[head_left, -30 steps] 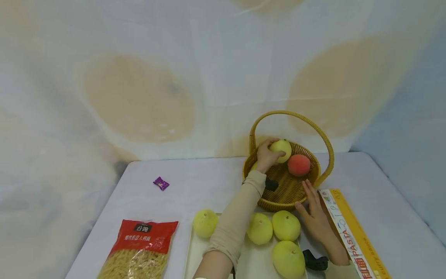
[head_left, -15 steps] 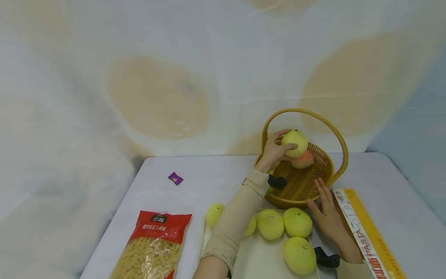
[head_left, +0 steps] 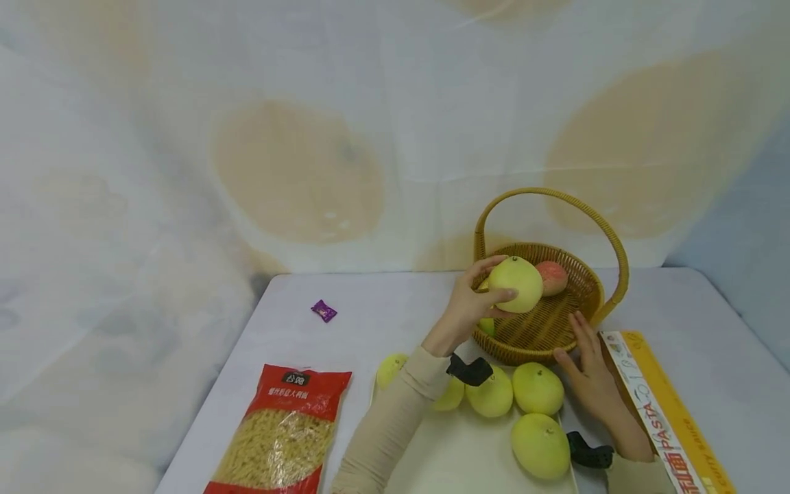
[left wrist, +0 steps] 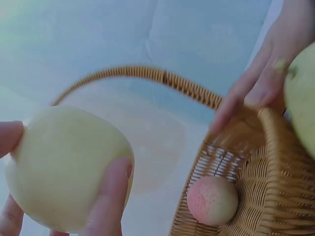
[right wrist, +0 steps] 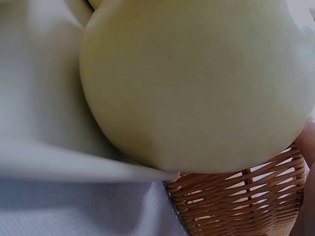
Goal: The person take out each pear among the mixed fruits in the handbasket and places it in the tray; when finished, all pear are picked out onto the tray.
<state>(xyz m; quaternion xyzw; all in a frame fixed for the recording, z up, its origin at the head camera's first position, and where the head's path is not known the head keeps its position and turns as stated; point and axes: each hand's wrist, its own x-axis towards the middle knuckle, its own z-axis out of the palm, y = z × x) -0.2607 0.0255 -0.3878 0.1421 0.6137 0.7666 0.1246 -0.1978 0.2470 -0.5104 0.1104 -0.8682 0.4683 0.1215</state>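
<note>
My left hand grips a round pale yellow-green melon, thumb on the near side and fingers around the back. In the head view the melon overlaps the left part of a woven basket with a tall arched handle. A pinkish-red peach lies inside against the back of the basket, and part of another yellow-green fruit shows at its left. My right hand rests its extended fingers on the basket's near right rim. Close to the right wrist camera, a melon fills most of that view.
Several similar melons sit on a white tray in front of the basket. A long pasta box lies to the right. At left are a red bag of pasta and a small purple-wrapped candy.
My left hand has lifted the melon out of the basket and drawn it back toward me. The peach has shifted left and back inside. My right hand stays at the rim; the head view has turned left.
</note>
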